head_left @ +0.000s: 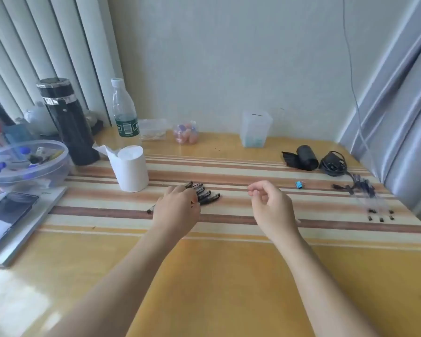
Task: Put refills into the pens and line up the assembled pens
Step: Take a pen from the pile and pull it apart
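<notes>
Several black pens [206, 194] lie side by side in a slanted row on the striped cloth at mid-table. My left hand [178, 210] rests on top of them, palm down, fingers spread over their near ends; one pen tip pokes out at the hand's left. My right hand [269, 205] hovers to the right of the row, fingers loosely curled, holding nothing that I can see. A loose bunch of clear refills with black tips [372, 203] lies at the far right of the cloth.
A white paper roll [131, 171], water bottle [125, 115] and black flask [66, 122] stand left of the pens. A plastic bowl [27, 161] and a phone on a book [12, 212] lie at far left. A clear cup [255, 128], black pouch [304, 158], cable and blue item [299, 184] sit right.
</notes>
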